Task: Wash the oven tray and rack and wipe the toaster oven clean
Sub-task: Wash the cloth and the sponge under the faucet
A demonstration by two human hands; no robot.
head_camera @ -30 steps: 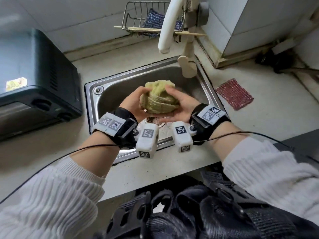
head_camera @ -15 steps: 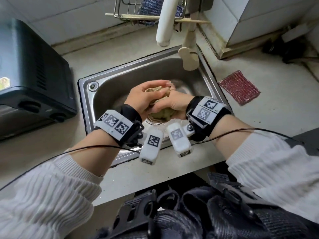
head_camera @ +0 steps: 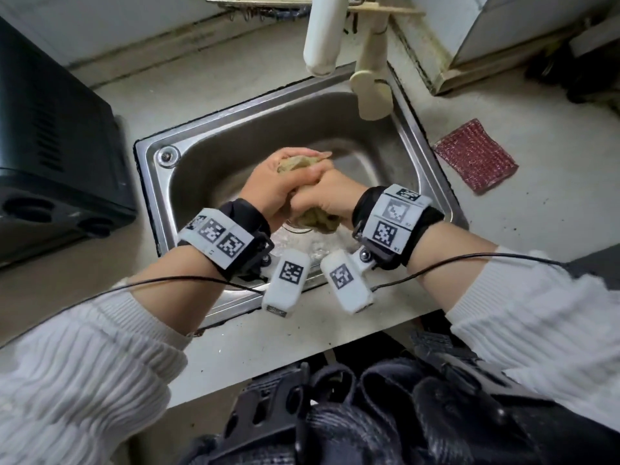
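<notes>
- Wringing a yellow-green cloth (head_camera: 315,219) over the steel sink (head_camera: 188,135), both hands are clenched around it, one against the other.
- The left hand (head_camera: 271,191) is wrapped over the far part of the cloth, fingers curled tight; a tuft of the cloth pokes out past its knuckles.
- The right hand (head_camera: 327,196) grips the near part in a fist, and a bunch of the cloth hangs out below its palm, above the sink's drain area.
- Each wrist carries a black band with white marker blocks; a thin black cable runs along each forearm to white ribbed sleeves.
- The white faucet spout (head_camera: 321,38) hangs over the far edge of the sink, just beyond the hands.
- The black toaster oven (head_camera: 50,156) stands on the counter (head_camera: 523,229) at the left, well apart from the sink.
- A dark red scouring pad (head_camera: 475,156) lies flat on the counter right of the sink.
- No tray or rack can be made out.
</notes>
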